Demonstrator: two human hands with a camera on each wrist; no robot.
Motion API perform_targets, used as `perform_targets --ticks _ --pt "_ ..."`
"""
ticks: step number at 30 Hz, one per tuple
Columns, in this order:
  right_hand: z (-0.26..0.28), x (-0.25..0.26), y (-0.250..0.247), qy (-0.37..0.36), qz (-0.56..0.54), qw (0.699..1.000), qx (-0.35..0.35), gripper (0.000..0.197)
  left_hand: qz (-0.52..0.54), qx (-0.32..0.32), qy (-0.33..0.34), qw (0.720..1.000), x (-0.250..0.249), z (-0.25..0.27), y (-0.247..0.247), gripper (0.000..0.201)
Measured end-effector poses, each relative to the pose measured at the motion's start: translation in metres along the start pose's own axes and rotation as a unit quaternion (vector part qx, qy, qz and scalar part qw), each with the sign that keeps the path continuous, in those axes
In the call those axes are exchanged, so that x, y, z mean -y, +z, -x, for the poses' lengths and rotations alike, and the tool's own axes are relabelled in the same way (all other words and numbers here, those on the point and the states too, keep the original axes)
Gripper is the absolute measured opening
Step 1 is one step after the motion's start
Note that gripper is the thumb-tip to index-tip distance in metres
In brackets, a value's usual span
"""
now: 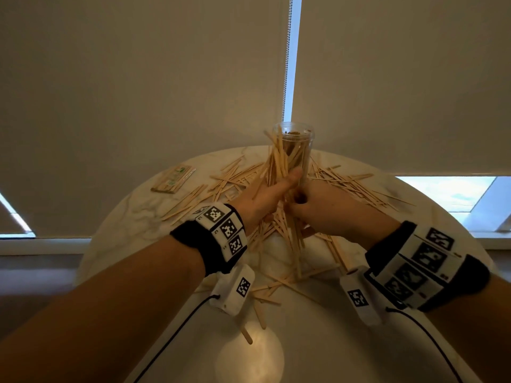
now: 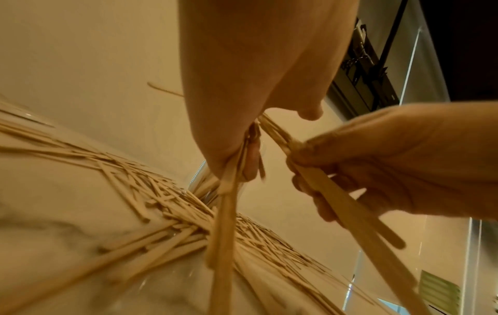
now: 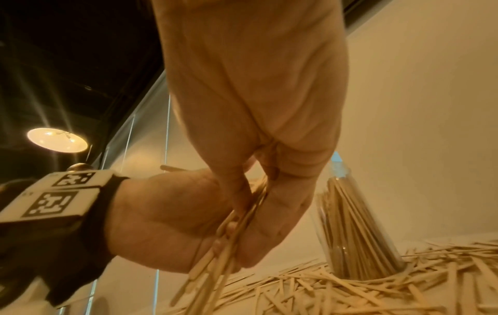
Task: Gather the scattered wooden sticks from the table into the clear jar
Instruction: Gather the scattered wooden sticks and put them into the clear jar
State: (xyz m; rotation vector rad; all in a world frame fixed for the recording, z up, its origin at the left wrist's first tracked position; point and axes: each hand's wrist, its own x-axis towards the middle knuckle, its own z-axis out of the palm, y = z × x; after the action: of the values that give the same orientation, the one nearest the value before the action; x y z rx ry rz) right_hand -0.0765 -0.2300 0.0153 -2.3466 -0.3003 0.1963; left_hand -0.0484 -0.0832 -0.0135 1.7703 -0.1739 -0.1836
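Note:
A clear jar [image 1: 302, 154] stands upright at the far middle of the round table, partly filled with wooden sticks; the right wrist view shows the jar [image 3: 350, 223] packed with them. Just in front of it my left hand [image 1: 265, 194] grips a bundle of sticks [image 1: 276, 158] that fans upward beside the jar. My right hand [image 1: 315, 207] sits against the left and curls round sticks too. In the left wrist view the left hand [image 2: 237, 119] pinches sticks [image 2: 225, 223] and the right hand [image 2: 390, 162] holds another bunch [image 2: 347, 208]. Loose sticks [image 1: 356, 185] lie scattered around the jar.
The marble-patterned table [image 1: 132, 228] has a wrapped packet of sticks [image 1: 172, 179] at its far left. More sticks [image 1: 265, 297] lie near me between my wrists. Roller blinds and a bead chain [image 1: 287, 64] hang behind the table.

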Motion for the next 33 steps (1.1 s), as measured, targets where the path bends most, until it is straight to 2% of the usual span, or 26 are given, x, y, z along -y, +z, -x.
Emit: perform_targets --ticks 4,9,12,15,16,18,20,22,25,29,33 --pt "-0.009 0.004 0.010 -0.030 0.019 0.999 -0.007 0.016 0.038 -0.061 0.015 0.997 0.001 -0.010 0.009 0.025" --pt "-0.011 -0.001 0.006 -0.039 0.054 0.998 -0.015 0.017 -0.022 -0.097 0.013 0.995 0.004 -0.014 0.004 0.035" --pt "-0.011 0.002 -0.011 -0.033 0.070 0.994 -0.078 0.020 -0.028 -0.098 0.025 0.994 0.007 -0.016 0.001 0.035" --pt "-0.016 0.013 -0.029 -0.044 0.052 0.986 -0.152 0.011 -0.019 -0.078 0.058 0.995 0.009 -0.016 0.003 0.030" --pt "-0.020 0.017 -0.034 -0.050 0.063 0.984 -0.159 0.018 -0.012 -0.065 0.066 0.996 0.009 -0.017 0.005 0.028" --pt "-0.029 0.022 -0.038 -0.056 0.072 0.987 -0.135 0.027 0.017 -0.030 0.074 0.997 0.008 -0.015 0.009 0.022" --pt "-0.039 0.023 -0.038 -0.059 0.034 0.991 -0.113 0.019 0.044 -0.005 0.073 0.996 0.010 -0.014 0.012 0.019" --pt "-0.045 0.023 -0.037 -0.054 -0.003 0.991 -0.121 0.008 0.079 0.006 0.082 0.994 0.011 -0.012 0.014 0.021" --pt "-0.045 0.019 -0.038 -0.060 -0.008 0.989 -0.135 0.008 0.088 -0.025 0.102 0.991 0.011 -0.013 0.010 0.021" --pt "-0.038 0.013 -0.032 -0.052 -0.072 0.990 -0.109 0.010 0.084 -0.050 0.130 0.987 0.009 -0.016 0.005 0.026" --pt "-0.035 0.010 -0.029 -0.050 -0.065 0.991 -0.107 0.011 0.087 -0.052 0.090 0.991 0.007 -0.017 0.010 0.028"
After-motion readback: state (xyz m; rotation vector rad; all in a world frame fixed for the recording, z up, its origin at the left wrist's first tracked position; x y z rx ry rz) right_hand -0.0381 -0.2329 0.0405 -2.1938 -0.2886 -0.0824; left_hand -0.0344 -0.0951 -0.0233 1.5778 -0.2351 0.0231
